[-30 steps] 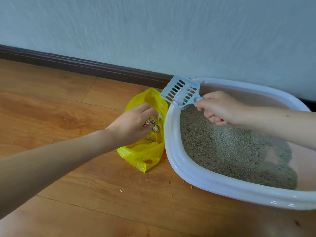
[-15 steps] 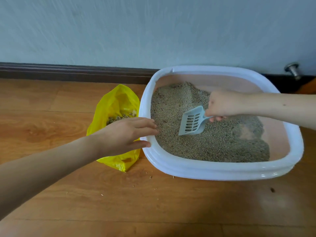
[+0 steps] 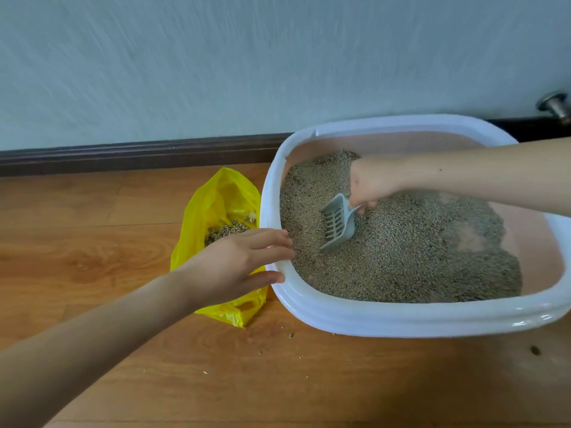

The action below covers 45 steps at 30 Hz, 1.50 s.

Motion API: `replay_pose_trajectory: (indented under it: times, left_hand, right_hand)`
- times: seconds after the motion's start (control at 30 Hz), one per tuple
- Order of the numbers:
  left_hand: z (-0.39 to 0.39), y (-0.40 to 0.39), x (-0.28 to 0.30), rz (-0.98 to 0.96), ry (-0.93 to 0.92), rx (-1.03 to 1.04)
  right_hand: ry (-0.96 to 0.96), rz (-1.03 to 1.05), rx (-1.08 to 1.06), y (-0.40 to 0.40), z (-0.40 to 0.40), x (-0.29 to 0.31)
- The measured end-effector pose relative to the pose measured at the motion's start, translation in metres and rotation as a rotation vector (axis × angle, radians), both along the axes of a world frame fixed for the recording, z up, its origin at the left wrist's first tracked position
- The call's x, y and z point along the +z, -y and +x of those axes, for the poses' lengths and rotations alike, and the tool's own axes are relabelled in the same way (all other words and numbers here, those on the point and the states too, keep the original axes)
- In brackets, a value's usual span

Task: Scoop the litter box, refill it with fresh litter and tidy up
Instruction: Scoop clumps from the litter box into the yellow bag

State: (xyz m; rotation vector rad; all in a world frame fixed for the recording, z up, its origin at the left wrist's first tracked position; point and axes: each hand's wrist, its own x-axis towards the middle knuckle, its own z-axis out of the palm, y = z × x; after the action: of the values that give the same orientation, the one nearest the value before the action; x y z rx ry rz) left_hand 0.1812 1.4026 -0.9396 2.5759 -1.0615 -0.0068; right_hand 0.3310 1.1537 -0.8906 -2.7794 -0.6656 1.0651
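Floor: wood, stray grains scattered near box; more spill likely if scoop lifts overloaded or tilted.
Box: on floor by wall, litter heaped left, pink base bare at right. Left hand at left rim, fingers straight, released, gripping nothing; box could slide under scoop push.
Bag: yellow, on floor just beside box, mouth slack, clumps inside, unheld; could fold shut, causing miss on dump.
Scoop: blade dug into litter, right hand clenched round handle.

White litter box on floor, grey litter inside, slotted scoop dug in, yellow bag beside
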Motion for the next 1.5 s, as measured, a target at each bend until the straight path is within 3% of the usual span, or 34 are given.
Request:
replay_pose_trajectory:
  times: [0.33,0.6,0.93,1.23,1.5]
  left_hand:
    - [0.0,-0.002,-0.004,-0.029,-0.014,0.005]
    - [0.002,-0.001,-0.002,-0.01,-0.02,0.011]
    - [0.0,0.0,-0.001,-0.004,-0.023,0.026]
    - [-0.002,0.0,-0.001,-0.008,-0.026,0.026]
    - [-0.002,0.001,-0.002,-0.032,-0.034,0.029]
  right_hand:
    - [0.127,0.088,0.026,-0.001,-0.003,-0.035]
    - [0.303,0.027,0.049,-0.015,-0.015,-0.053]
    - [0.133,0.426,-0.086,0.014,-0.012,-0.052]
    - [0.105,0.368,-0.159,0.038,-0.026,-0.038]
    - [-0.234,0.266,-0.352,0.04,-0.084,-0.027]
